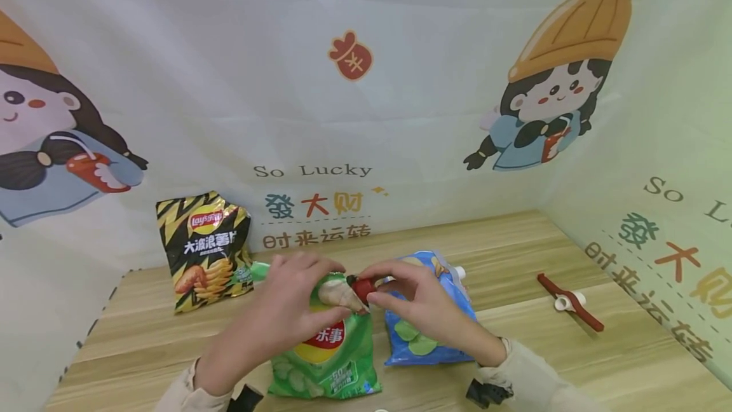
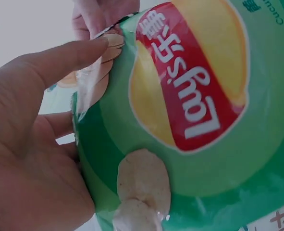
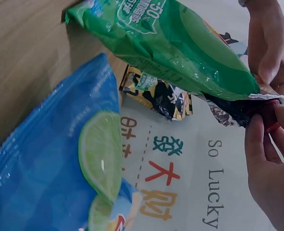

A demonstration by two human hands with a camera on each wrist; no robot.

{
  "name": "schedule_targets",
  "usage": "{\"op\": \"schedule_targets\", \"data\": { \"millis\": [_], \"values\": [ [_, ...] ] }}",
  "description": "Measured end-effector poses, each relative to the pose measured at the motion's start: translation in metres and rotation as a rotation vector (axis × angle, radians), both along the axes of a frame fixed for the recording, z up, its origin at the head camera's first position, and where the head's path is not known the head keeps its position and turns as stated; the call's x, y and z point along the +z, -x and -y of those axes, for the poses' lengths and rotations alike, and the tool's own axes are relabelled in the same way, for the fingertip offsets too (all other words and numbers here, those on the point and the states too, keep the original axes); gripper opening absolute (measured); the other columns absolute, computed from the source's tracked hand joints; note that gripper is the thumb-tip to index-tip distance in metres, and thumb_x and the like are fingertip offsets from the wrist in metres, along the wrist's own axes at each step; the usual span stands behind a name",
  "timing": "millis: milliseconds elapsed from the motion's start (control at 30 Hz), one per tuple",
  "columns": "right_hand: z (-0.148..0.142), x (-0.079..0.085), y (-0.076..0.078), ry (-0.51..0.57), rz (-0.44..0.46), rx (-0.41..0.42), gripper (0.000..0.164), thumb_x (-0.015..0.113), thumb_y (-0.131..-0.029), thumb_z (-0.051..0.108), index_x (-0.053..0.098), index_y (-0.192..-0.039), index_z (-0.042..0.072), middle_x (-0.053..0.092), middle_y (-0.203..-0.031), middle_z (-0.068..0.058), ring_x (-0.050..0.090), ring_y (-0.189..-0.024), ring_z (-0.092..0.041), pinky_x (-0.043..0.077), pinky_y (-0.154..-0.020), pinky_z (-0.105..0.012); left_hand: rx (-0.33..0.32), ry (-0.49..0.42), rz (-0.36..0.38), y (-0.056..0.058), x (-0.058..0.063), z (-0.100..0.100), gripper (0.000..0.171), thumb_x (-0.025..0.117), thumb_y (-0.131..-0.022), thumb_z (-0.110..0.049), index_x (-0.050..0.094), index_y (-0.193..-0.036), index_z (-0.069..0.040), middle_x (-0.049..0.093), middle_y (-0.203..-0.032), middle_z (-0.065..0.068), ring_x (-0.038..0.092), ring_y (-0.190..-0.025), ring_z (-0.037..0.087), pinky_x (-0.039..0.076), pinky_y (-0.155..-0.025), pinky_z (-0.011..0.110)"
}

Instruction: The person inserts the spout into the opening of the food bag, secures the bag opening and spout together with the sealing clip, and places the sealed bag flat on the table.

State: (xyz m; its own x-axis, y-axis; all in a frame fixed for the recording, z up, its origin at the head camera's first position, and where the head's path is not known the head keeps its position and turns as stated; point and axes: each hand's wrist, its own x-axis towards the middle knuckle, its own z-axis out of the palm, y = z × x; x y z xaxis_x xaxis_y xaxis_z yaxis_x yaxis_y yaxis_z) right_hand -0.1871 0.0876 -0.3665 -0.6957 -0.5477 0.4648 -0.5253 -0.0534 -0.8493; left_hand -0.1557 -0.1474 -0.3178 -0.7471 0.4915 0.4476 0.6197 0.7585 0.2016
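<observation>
A green bag of Lay's potato chips [image 1: 320,358] leans toward me in the head view. My left hand [image 1: 286,301] grips its top edge, thumb on the printed front [image 2: 190,82] in the left wrist view. My right hand [image 1: 417,294] pinches a small red piece [image 1: 363,288] at the bag's top corner; the fingers cover much of it, and I cannot tell its exact kind. In the right wrist view, the torn silver-lined mouth [image 3: 223,111] shows beside the red piece. Close by my right forearm lies a blue chip bag [image 1: 457,301] with a white cap [image 1: 460,273] at its top.
A black and yellow Lay's bag [image 1: 206,253] stands against the printed backdrop [image 1: 423,164] at the back left. On the right of the wooden table [image 1: 515,247] lies a dark red bag clip with a white ring-shaped spout [image 1: 569,301].
</observation>
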Motion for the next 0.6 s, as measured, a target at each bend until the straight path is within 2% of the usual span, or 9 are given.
{"op": "schedule_targets", "data": {
  "millis": [133, 267, 433, 600],
  "values": [
    [0.0, -0.003, -0.002, 0.004, 0.033, 0.004, 0.028, 0.062, -0.097, 0.004, 0.064, -0.125, 0.003, 0.065, -0.121, -0.014, 0.067, -0.102, -0.025, 0.056, -0.087, -0.035, -0.005, -0.004, -0.007, 0.002, -0.005, -0.005, 0.036, 0.085, -0.077, -0.041, 0.073, -0.103, -0.019, 0.066, -0.094, -0.008, 0.058, -0.092, 0.014, 0.034, -0.082, 0.04],
    [-0.002, -0.005, -0.002, -0.01, 0.019, -0.005, 0.028, 0.062, -0.097, 0.003, 0.064, -0.125, 0.003, 0.065, -0.12, -0.013, 0.067, -0.102, -0.024, 0.056, -0.087, -0.035, -0.004, -0.022, 0.008, 0.002, -0.01, -0.006, 0.027, 0.083, -0.08, -0.04, 0.073, -0.097, -0.022, 0.055, -0.08, -0.016, 0.049, -0.079, 0.007, 0.03, -0.077, 0.035],
    [-0.002, -0.007, -0.002, -0.043, 0.0, -0.022, 0.028, 0.063, -0.097, 0.005, 0.065, -0.125, 0.006, 0.066, -0.12, -0.01, 0.065, -0.105, -0.023, 0.055, -0.089, -0.035, -0.024, -0.052, -0.013, 0.004, -0.016, -0.008, 0.018, 0.08, -0.083, -0.037, 0.074, -0.092, -0.022, 0.045, -0.071, -0.019, 0.041, -0.07, 0.003, 0.031, -0.077, 0.034],
    [-0.001, -0.007, -0.003, -0.075, 0.025, -0.048, 0.027, 0.064, -0.097, 0.009, 0.065, -0.124, 0.009, 0.066, -0.122, -0.009, 0.067, -0.107, -0.021, 0.055, -0.09, -0.036, -0.044, -0.107, -0.063, 0.007, -0.022, -0.01, 0.008, 0.08, -0.082, -0.027, 0.075, -0.086, -0.021, 0.047, -0.068, -0.02, 0.045, -0.07, 0.002, 0.034, -0.077, 0.033]
  ]
}}
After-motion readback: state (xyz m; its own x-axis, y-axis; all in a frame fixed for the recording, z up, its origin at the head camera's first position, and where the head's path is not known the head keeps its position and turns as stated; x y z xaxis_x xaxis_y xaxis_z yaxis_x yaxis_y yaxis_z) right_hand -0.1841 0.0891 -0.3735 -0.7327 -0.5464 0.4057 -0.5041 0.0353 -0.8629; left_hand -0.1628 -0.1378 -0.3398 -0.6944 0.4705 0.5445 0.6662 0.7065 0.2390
